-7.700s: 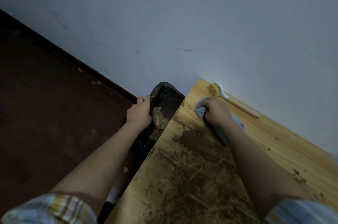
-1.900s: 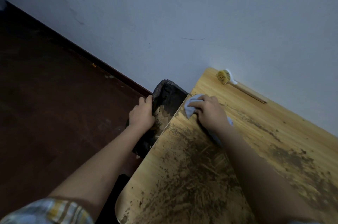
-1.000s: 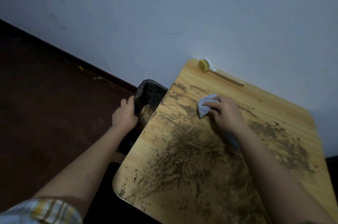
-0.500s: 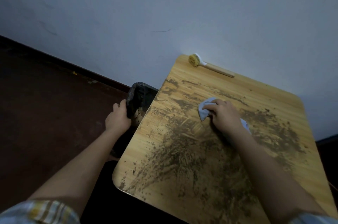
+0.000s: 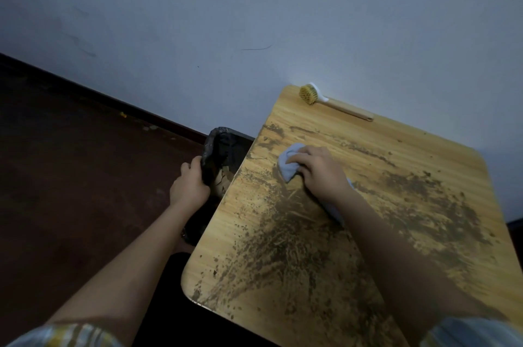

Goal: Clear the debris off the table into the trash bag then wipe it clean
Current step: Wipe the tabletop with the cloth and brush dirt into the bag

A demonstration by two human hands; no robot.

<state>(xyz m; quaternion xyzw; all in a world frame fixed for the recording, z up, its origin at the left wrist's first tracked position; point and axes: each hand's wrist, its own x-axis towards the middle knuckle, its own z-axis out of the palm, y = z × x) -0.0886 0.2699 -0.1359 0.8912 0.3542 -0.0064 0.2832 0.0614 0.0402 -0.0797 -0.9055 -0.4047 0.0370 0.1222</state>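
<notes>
Your left hand (image 5: 188, 186) gripped the bag (image 5: 219, 148) rim beside the table (image 5: 418, 145) edge. Dirt (image 5: 285, 244) covered the tabletop. Your right hand (image 5: 321, 172), fingers curled, pressed the cloth (image 5: 287, 167) onto it. 1 brush (image 5: 331, 102) lay by the wall.

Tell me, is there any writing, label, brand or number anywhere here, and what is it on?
None: no readable text shows.
The brush, cloth, trash bag and table carry no visible print.
The mark on the wall is a scratch, not lettering.
</notes>
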